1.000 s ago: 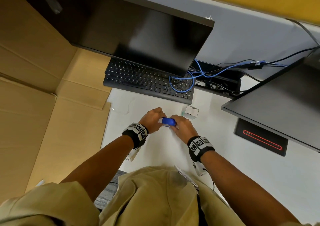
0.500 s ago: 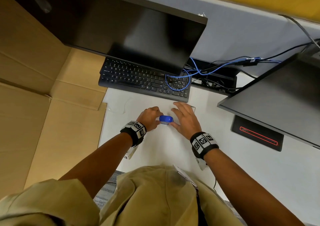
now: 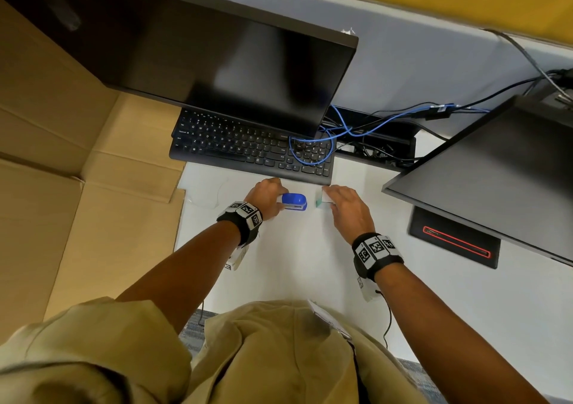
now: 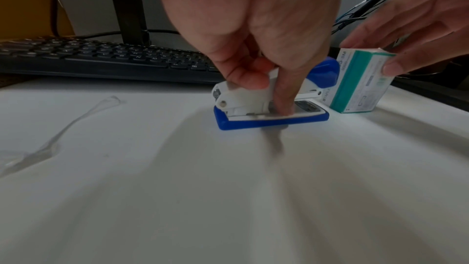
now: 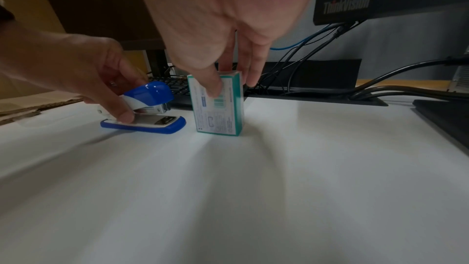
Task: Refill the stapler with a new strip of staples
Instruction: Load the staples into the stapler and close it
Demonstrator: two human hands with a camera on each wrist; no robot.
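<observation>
A small blue and white stapler [image 3: 294, 202] [image 4: 271, 105] [image 5: 149, 105] lies on the white desk [image 3: 294, 264], just in front of the keyboard. My left hand [image 3: 266, 197] [image 4: 267, 93] grips its rear end, thumb on one side and a finger pressed down onto the base. To the right of the stapler a white and teal staple box [image 3: 322, 201] [image 4: 362, 83] [image 5: 218, 111] stands upright on the desk. My right hand [image 3: 347, 211] [image 5: 232, 85] pinches the top of the box, with the thumb on its near face and the fingers behind.
A black keyboard [image 3: 248, 149] sits under a dark monitor [image 3: 217, 62]. A second monitor [image 3: 496, 171], a black pad with a red line [image 3: 455, 239] and tangled cables [image 3: 372, 124] are at the right. Cardboard [image 3: 77, 186] lies left. Clear plastic wrap [image 4: 50, 144] lies left of the stapler.
My right hand has come off the stapler, moved right and taken hold of the staple box. The left hand stays on the stapler.
</observation>
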